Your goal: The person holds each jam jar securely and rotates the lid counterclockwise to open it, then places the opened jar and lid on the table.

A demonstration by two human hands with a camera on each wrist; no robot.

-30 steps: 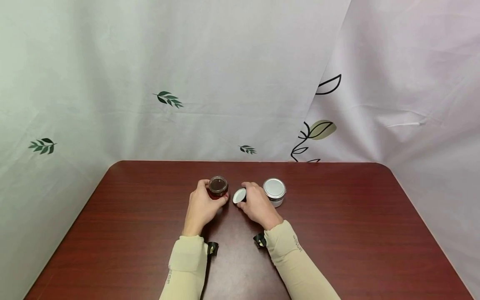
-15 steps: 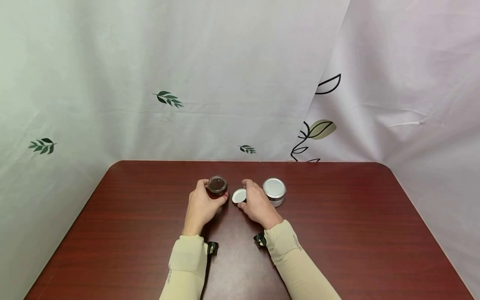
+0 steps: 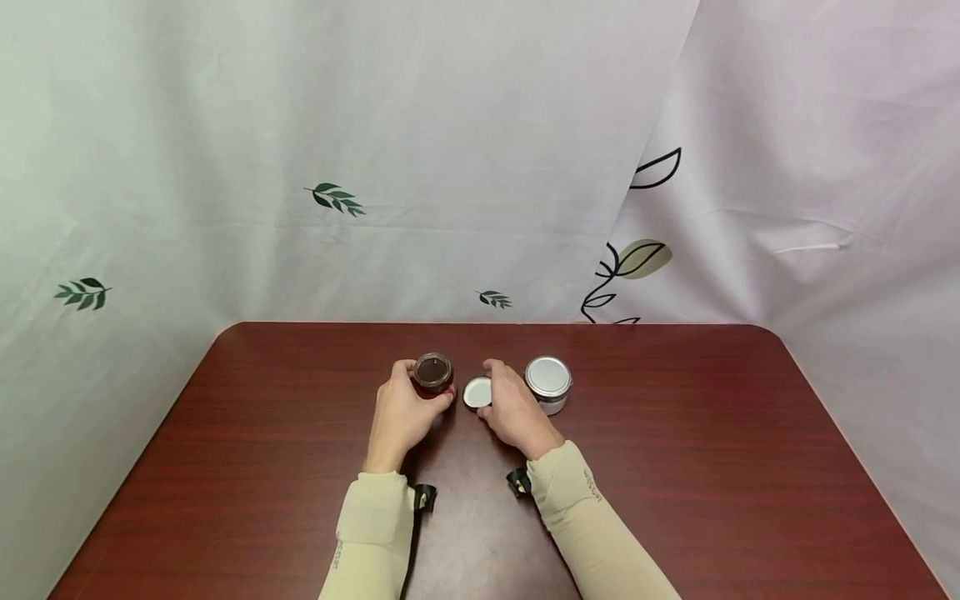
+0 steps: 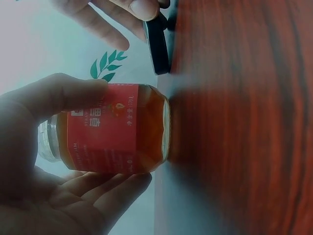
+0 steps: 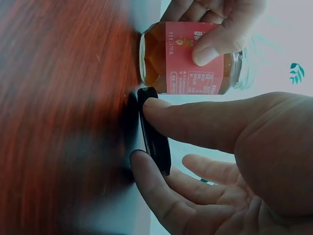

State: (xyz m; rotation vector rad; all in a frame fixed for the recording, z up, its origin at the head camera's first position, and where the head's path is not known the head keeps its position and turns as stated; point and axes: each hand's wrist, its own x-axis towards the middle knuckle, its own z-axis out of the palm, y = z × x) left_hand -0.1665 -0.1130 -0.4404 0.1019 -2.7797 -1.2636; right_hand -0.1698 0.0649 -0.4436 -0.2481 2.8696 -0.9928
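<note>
Standing upright near the middle of the head frame, the glass jar (image 3: 433,385) has its long axis vertical, its uncapped mouth facing up and its base down at the table (image 3: 262,433). The left hand (image 3: 397,417) curls round its side, the thumb on the near side and the fingers behind. In the left wrist frame, which is turned sideways, that axis lies across the centre, the mouth at the left and the base at the right against the wood; the thumb presses the red label (image 4: 120,147) from above and the fingers brace it from below.

Just right of the jar in the head frame, the lid (image 3: 477,392) lies nearly flat, its pale inside facing up. Seen edge-on in the right wrist frame, its black rim slopes from upper left to lower right, the end nearer the jar dipping toward the wood. The right hand (image 3: 519,410) pinches it between thumb and forefinger, the other fingers spread loosely behind. Right of that hand in the head frame, a round tin (image 3: 548,377) stands upright, its pale top facing up.
</note>
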